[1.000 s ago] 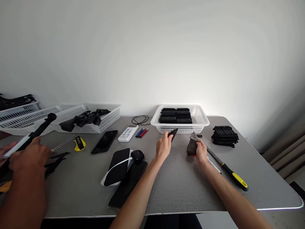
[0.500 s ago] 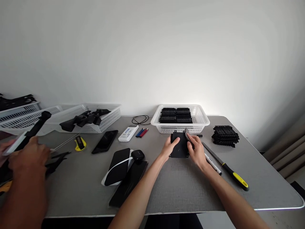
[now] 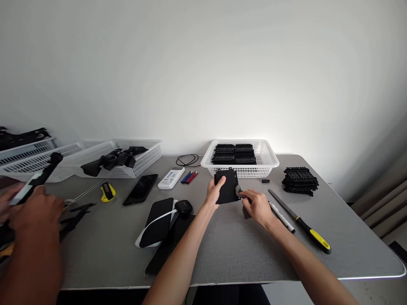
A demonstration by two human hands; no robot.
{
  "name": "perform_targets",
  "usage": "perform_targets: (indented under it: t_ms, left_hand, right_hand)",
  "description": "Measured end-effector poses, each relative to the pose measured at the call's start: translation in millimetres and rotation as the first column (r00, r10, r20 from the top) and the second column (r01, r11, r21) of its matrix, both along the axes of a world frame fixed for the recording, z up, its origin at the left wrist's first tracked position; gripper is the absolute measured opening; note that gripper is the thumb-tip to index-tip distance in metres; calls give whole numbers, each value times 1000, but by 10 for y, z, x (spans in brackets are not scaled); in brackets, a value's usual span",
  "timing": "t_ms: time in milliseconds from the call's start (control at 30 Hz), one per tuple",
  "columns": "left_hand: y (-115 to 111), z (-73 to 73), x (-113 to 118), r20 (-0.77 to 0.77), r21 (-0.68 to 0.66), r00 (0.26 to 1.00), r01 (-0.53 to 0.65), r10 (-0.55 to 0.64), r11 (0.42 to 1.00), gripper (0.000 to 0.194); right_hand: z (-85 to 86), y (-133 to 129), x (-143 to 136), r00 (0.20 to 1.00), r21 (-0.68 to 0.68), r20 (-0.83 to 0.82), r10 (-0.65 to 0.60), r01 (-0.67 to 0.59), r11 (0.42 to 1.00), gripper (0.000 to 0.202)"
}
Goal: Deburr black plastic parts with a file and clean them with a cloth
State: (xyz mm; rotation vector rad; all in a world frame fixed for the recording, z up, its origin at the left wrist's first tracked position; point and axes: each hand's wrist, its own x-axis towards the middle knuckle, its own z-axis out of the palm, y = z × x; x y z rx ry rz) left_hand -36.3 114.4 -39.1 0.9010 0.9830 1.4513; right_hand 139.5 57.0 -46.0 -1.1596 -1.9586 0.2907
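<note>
A flat black plastic plate (image 3: 227, 187) with small teeth along its edges is gripped by my left hand (image 3: 213, 192), thumb on its face and fingers behind. At the plate's right edge, my right hand (image 3: 258, 206) pinches a grey strip (image 3: 238, 190) that looks like sandpaper. One end of the strip touches or nearly touches that edge; a dark flap hangs below my fingers. Just beyond the plate stands a white basket (image 3: 271, 163) with stacks of similar black toothed plates (image 3: 233, 154). Another stack of toothed black parts (image 3: 299, 181) lies to the right.
Right of my hand lie a white marker (image 3: 281, 217), its black cap (image 3: 265, 181) and a file (image 3: 302, 224). Leftward are lighters (image 3: 189, 177), a white power bank (image 3: 171, 178), phone (image 3: 140, 189), yellow cutter (image 3: 108, 192), black case (image 3: 159, 222) and a co-worker's hands (image 3: 34, 209) holding black parts.
My left hand has shifted left with the plate, now tilted. My right hand has moved from the plate's upper right corner down its right edge, turning the grey strip sideways.
</note>
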Motion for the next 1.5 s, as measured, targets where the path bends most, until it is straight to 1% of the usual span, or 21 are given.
perform_targets:
  t_ms: [67,133,200,267,400,567,667,733,800,867,900,967,1000,1033,1100,1167,1267,1333,1433,1467,1500]
  left_hand:
    - [-14,5,10,-11,7,1000,19,-19,1000,50]
    - [-35,4,35,-26,17,999,39,-39,999,49]
    - [-60,1,68,-47,24,997,62,-61,998,48]
    - [-88,0,104,-67,26,994,94,-92,995,47]
    - [-130,20,143,-96,41,987,136,-132,990,48]
    - [-90,75,50,-94,76,995,34,-27,996,52]
    - [-62,83,9,-99,97,995,-4,14,995,52]
    - [-62,68,20,-181,167,982,-29,60,986,46]
    - [-73,41,51,-305,284,941,-59,148,957,40]
    - [-91,16,80,-420,388,876,-64,238,919,32]
    - [-103,7,90,-468,432,841,-49,271,900,26]
    - [-135,0,97,-579,542,739,35,344,839,11]
    - [-153,-1,96,-634,600,669,110,388,792,11]
    - [-173,0,94,-676,647,594,197,436,736,17]
    - [-211,0,87,-720,686,459,355,521,635,24]
    - [-237,-4,83,-743,667,357,460,565,586,26]
    - [-243,-16,85,-781,607,271,542,563,581,25]
    - [-230,-29,90,-813,562,254,575,524,594,24]
    - [-205,-57,95,-861,504,282,586,423,634,16]
    - [-198,-67,96,-873,486,301,586,383,648,18]
    - [-192,-76,94,-883,470,320,587,344,659,27]
  right_hand:
    - [28,13,45,998,-7,-32,-46,46,999,29]
    - [48,39,102,978,-1,-147,-146,148,989,29]
    - [50,72,147,929,22,-279,-243,259,965,32]
    - [29,102,156,908,56,-323,-266,299,953,39]
    - [-41,103,89,975,96,-155,-156,172,980,45]
    - [-25,-2,20,998,120,29,-57,53,991,40]
    - [23,-44,25,999,109,40,-4,-1,994,30]
    - [38,-36,45,998,88,-61,-30,35,996,27]
    - [33,1,69,964,53,-241,-114,130,990,26]
    - [17,57,82,874,-19,-446,-190,203,979,24]
    - [9,86,81,816,-82,-539,-208,195,977,22]
    - [0,137,59,664,-260,-713,-228,52,964,20]
    - [1,154,41,585,-335,-774,-242,-54,941,21]
    - [7,163,21,519,-386,-815,-259,-152,910,23]
    - [33,160,-17,439,-427,-851,-288,-260,866,27]
    - [72,134,-42,403,-426,-867,-292,-297,855,32]
    - [116,93,-46,372,-403,-890,-265,-367,838,38]
    - [114,90,-31,392,-397,-885,-250,-355,847,42]
    - [69,130,14,415,-410,-866,-279,-271,871,43]
    - [53,150,36,419,-408,-862,-285,-241,880,43]
    - [40,170,62,426,-403,-858,-288,-210,891,42]
